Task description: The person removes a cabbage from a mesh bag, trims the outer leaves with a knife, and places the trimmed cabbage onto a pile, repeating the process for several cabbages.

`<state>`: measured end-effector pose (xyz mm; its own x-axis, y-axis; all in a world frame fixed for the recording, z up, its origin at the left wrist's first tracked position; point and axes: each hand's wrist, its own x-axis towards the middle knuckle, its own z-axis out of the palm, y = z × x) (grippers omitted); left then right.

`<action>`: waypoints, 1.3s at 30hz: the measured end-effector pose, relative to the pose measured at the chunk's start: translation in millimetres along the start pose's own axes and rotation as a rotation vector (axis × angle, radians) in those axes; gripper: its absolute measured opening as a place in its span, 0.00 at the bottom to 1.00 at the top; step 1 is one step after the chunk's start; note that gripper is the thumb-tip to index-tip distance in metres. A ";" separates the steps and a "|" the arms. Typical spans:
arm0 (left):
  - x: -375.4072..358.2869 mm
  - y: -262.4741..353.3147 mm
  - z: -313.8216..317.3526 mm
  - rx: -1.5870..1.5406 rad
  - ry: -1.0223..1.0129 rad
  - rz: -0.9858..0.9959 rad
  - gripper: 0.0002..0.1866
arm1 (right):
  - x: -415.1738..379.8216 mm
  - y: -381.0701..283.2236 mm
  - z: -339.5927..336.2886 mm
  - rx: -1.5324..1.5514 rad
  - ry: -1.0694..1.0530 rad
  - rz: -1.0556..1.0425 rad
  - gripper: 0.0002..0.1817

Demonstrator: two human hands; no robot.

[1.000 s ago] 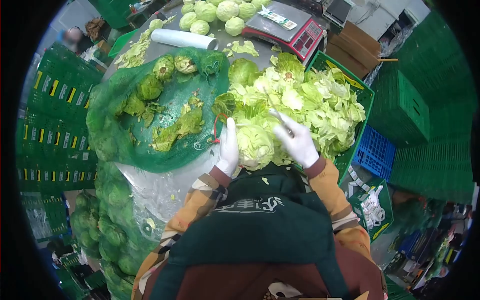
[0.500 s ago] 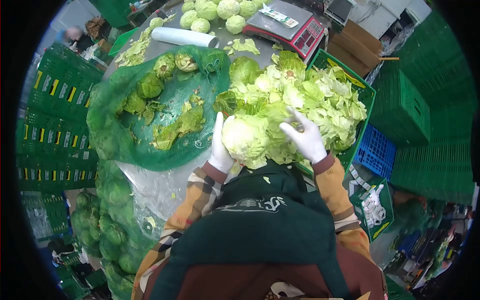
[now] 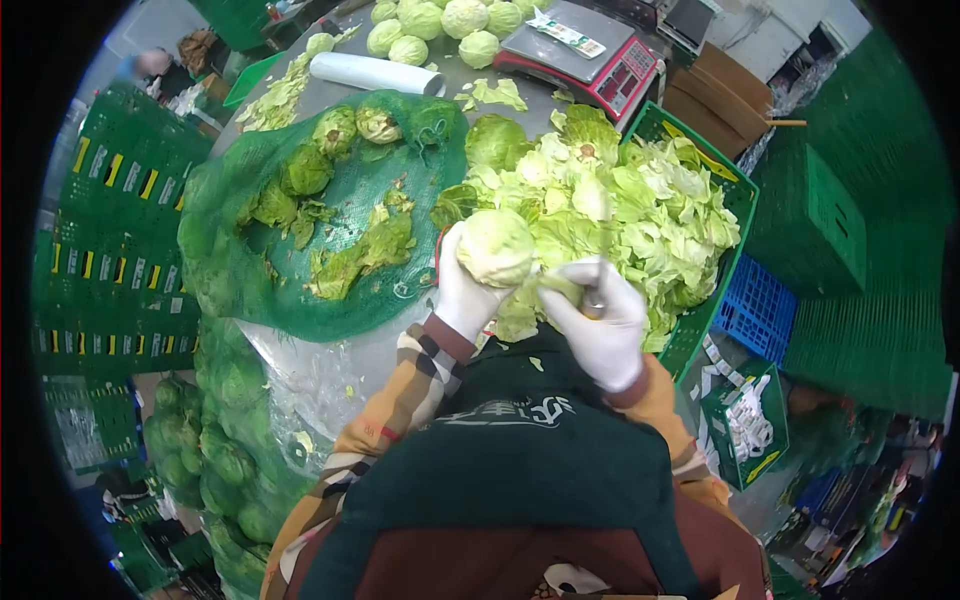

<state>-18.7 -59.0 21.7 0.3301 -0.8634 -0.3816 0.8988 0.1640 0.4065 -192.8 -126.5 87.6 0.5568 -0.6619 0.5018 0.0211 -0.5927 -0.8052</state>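
Observation:
My left hand (image 3: 462,288), in a white glove, grips a pale green lettuce head (image 3: 495,246) and holds it up in front of my chest. My right hand (image 3: 600,318), also white-gloved, is closed on a knife handle (image 3: 592,300) right beside the head; a torn leaf (image 3: 560,287) lies against its fingers and the blade is hidden. Behind both hands a big heap of loose lettuce leaves (image 3: 640,205) fills a green crate (image 3: 712,175).
A green net sack (image 3: 300,230) with untrimmed heads lies open on the metal table (image 3: 330,370). Trimmed heads (image 3: 440,25), a film roll (image 3: 372,73) and a scale (image 3: 585,55) stand at the far end. Green crates (image 3: 110,230) stack left and right; a sack of lettuce (image 3: 225,440) sits below left.
The lettuce head was turned and lifted toward my chest in my left hand. My right hand left the outer leaves and drew back, closing beside the head.

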 end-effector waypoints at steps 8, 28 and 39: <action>16.9 19.7 -29.6 -0.643 -0.301 -0.399 0.40 | 31.7 100.5 -25.5 0.109 -0.077 0.645 0.31; 350.4 262.5 135.3 0.332 -0.045 0.348 0.51 | -14.9 246.9 63.3 -0.010 0.106 0.771 0.32; 95.4 167.3 -101.2 1.827 0.520 1.235 0.14 | -16.4 244.6 64.1 0.298 0.123 0.746 0.33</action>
<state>192.3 -65.6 -30.7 0.6325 -0.5096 0.5834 -0.7739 -0.3848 0.5030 -143.5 -231.2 -137.8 0.4168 -0.8904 -0.1828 -0.0896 0.1599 -0.9831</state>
